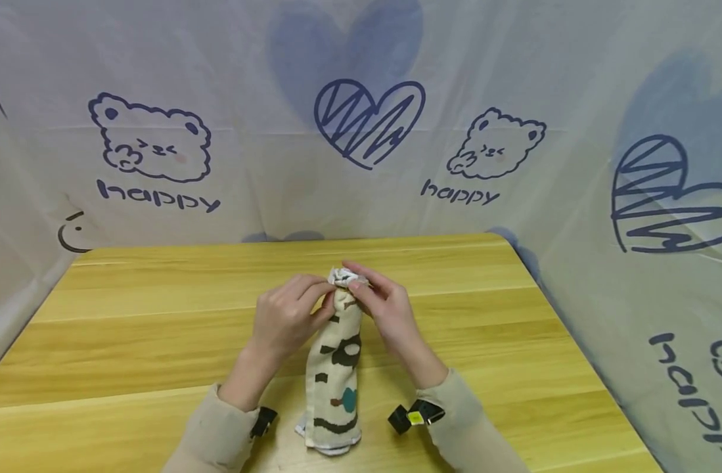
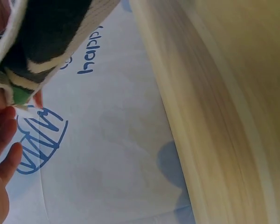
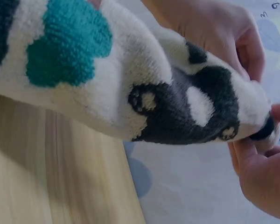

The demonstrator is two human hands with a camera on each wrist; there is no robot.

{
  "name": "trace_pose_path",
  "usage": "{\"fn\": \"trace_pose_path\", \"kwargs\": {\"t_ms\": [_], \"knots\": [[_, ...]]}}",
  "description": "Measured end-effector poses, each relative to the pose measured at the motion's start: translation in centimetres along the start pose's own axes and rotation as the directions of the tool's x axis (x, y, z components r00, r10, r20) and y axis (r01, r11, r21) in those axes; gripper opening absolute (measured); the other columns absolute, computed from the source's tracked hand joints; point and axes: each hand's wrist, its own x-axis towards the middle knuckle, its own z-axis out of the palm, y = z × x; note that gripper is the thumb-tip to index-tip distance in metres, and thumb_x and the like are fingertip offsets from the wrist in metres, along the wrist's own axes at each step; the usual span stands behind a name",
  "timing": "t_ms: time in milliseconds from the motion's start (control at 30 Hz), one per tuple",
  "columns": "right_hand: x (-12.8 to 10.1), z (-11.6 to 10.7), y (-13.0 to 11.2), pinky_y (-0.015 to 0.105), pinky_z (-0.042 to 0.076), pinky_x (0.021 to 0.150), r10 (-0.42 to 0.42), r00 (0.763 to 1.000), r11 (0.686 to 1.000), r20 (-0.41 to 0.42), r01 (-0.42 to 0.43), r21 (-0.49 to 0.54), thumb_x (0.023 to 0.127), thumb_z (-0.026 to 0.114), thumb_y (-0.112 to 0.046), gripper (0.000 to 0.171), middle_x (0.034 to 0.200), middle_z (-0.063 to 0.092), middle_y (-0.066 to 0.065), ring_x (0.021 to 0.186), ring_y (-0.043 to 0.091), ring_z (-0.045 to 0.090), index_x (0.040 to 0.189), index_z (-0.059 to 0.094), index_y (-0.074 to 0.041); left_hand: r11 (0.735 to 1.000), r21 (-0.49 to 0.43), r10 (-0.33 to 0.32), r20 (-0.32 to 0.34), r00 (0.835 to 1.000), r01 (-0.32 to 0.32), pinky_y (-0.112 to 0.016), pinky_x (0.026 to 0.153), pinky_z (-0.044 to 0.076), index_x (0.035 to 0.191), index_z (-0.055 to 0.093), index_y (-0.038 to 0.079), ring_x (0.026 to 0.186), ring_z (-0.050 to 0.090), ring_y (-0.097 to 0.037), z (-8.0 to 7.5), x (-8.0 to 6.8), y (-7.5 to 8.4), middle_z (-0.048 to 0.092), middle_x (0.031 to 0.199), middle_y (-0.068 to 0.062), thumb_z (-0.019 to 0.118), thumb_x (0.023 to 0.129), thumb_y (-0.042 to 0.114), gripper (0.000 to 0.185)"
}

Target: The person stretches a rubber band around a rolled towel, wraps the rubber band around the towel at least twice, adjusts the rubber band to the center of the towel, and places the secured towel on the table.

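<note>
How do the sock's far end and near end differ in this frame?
The sock has its far end bunched and lifted, pinched between the left hand and right hand; its near end lies flat on the table, touched by neither hand. The far end shows pale scrunched fabric, while the near end shows dark stripes and a teal patch. Both ends are cream knit.

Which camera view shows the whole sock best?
The head view: the sock shows at full length, both hands pinching its far end. The right wrist view shows only a patterned close-up, and the left wrist view only one edge.
</note>
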Motion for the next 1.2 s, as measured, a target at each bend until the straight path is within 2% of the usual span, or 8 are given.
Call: {"fn": "trace_pose_path", "kwargs": {"t_ms": [200, 333, 467, 567, 700, 900, 1033, 1200], "knots": [[0.5, -1.1, 0.0, 0.028, 0.054, 0.097, 0.062, 0.997, 0.998, 0.038, -0.063, 0.013, 0.103, 0.061, -0.01, 0.042, 0.133, 0.064, 0.018, 0.112, 0.015, 0.065, 0.142, 0.058, 0.006, 0.996, -0.087, 0.002, -0.028, 1.0, -0.004, -0.025, 0.051, 0.056, 0.092, 0.075, 0.0, 0.063, 0.071, -0.017, 0.0, 0.1, 0.2, 0.076, 0.087, -0.011, 0.066, 0.093, 0.011, 0.013], [0.6, -1.7, -0.1, 0.028, 0.057, 0.089, 0.054, 0.998, 0.999, -0.011, -0.054, -0.004, 0.101, 0.066, -0.007, 0.034, 0.113, 0.071, 0.009, 0.1, 0.015, 0.067, 0.131, 0.064, 0.008, 0.967, -0.25, -0.043, -0.011, 0.999, 0.039, -0.02, 0.047, 0.05, 0.093, 0.072, 0.002, 0.06, 0.065, -0.013, -0.1, 0.1, 0.3, 0.075, 0.087, -0.009, 0.065, 0.091, 0.006, 0.008], [0.7, -1.9, 0.1, 0.026, 0.056, 0.087, 0.027, 0.998, 0.999, -0.053, -0.029, -0.035, 0.1, 0.067, -0.004, 0.028, 0.107, 0.071, 0.005, 0.097, 0.014, 0.067, 0.124, 0.066, 0.01, 0.9, -0.42, -0.083, 0.087, 0.993, 0.113, -0.02, 0.05, 0.048, 0.095, 0.068, 0.004, 0.064, 0.06, -0.011, -0.3, 0.2, 0.5, 0.071, 0.09, -0.007, 0.068, 0.085, -0.001, 0.011], [0.7, -1.9, 0.3, 0.026, 0.056, 0.088, -0.007, 0.998, 0.998, -0.058, 0.003, -0.069, 0.1, 0.067, -0.002, 0.026, 0.106, 0.071, 0.006, 0.097, 0.014, 0.067, 0.122, 0.066, 0.012, 0.862, -0.468, -0.103, 0.214, 0.971, 0.195, -0.018, 0.052, 0.044, 0.094, 0.064, 0.006, 0.064, 0.051, -0.007, -0.4, 0.2, 0.8, 0.064, 0.085, -0.004, 0.068, 0.083, -0.004, 0.016], [0.9, -2.1, 0.6, 0.025, 0.056, 0.086, -0.042, 0.994, 0.996, -0.1, 0.034, -0.076, 0.099, 0.068, 0.0, 0.024, 0.104, 0.072, 0.007, 0.095, 0.013, 0.068, 0.119, 0.066, 0.013, 0.862, -0.424, -0.113, 0.373, 0.921, 0.278, -0.019, 0.055, 0.041, 0.097, 0.06, 0.01, 0.067, 0.045, -0.005, -0.4, 0.3, 1.4, 0.056, 0.083, 0.001, 0.066, 0.085, 0.0, 0.017], [1.4, -2.7, 1.1, 0.022, 0.056, 0.082, -0.053, 0.979, 0.998, -0.196, 0.043, -0.055, 0.098, 0.069, 0.0, 0.024, 0.102, 0.073, 0.007, 0.092, 0.011, 0.068, 0.118, 0.067, 0.014, 0.9, -0.314, -0.112, 0.502, 0.858, 0.302, -0.022, 0.057, 0.043, 0.102, 0.058, 0.016, 0.068, 0.045, -0.006, -0.3, 0.1, 2.0, 0.059, 0.09, 0.004, 0.073, 0.093, 0.026, 0.02], [1.6, -2.8, 1.1, 0.023, 0.057, 0.083, -0.029, 0.985, 0.996, -0.172, 0.015, -0.083, 0.099, 0.069, -0.003, 0.027, 0.109, 0.073, 0.012, 0.094, 0.011, 0.068, 0.122, 0.067, 0.012, 0.927, -0.209, -0.164, 0.519, 0.839, 0.31, -0.022, 0.052, 0.039, 0.102, 0.058, 0.018, 0.065, 0.043, -0.006, -0.1, 0.1, 2.4, 0.057, 0.09, 0.006, 0.079, 0.091, 0.045, 0.036], [1.5, -2.9, 0.9, 0.027, 0.059, 0.086, 0.01, 0.997, 0.992, -0.07, -0.019, -0.125, 0.101, 0.068, -0.007, 0.032, 0.121, 0.069, 0.018, 0.099, 0.013, 0.068, 0.13, 0.066, 0.007, 0.921, -0.155, -0.24, 0.494, 0.836, 0.356, -0.023, 0.05, 0.038, 0.101, 0.054, 0.016, 0.065, 0.046, -0.009, 0.1, 0.1, 2.2, 0.054, 0.087, 0.004, 0.082, 0.091, 0.033, 0.035]]}}
